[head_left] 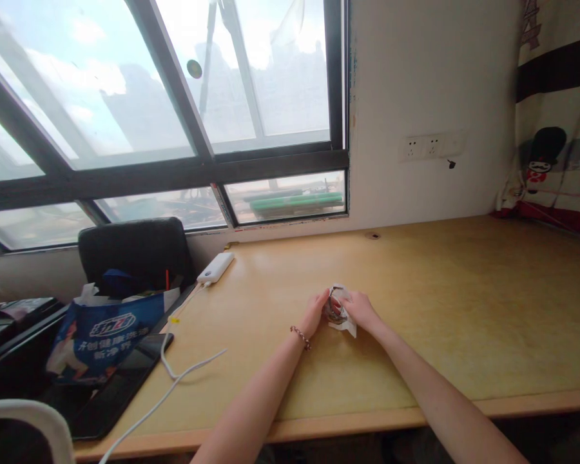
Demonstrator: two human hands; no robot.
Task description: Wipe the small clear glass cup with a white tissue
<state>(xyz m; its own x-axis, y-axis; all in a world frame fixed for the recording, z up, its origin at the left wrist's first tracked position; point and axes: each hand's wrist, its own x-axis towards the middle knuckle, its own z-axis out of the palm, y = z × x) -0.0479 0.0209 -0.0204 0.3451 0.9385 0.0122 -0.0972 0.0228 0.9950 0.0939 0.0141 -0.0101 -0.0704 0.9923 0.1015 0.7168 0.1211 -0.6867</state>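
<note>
- My left grip (315, 310) is closed on one side of a small packet (344, 322), thumb and fingers pinching its edge.
- My right grip (362, 310) is closed on the other side of the packet, with the thumb reaching over toward its middle.
- The packet is crinkled, thin and whitish, one loose corner flaring toward the front edge; a dark, ring-like shape shows between my thumbs, too small for me to name.
- I have it about midway between the front and back edges of the worktop (464, 309); I cannot tell whether it touches the surface.
- The worktop is smooth, yellowish and slightly glossy, with a paler band along its front edge.
- A beaded or braided bracelet (301, 338) circles the left wrist.
- Near the back left corner I see a white, rounded power bank (217, 267), a white cable (193, 368) plugged into it and bending along the left edge.
- Beyond that edge, a glossy blue printed bag (111, 335) stands open, stuffed with whitish and dark blue things and something thin and red.
</note>
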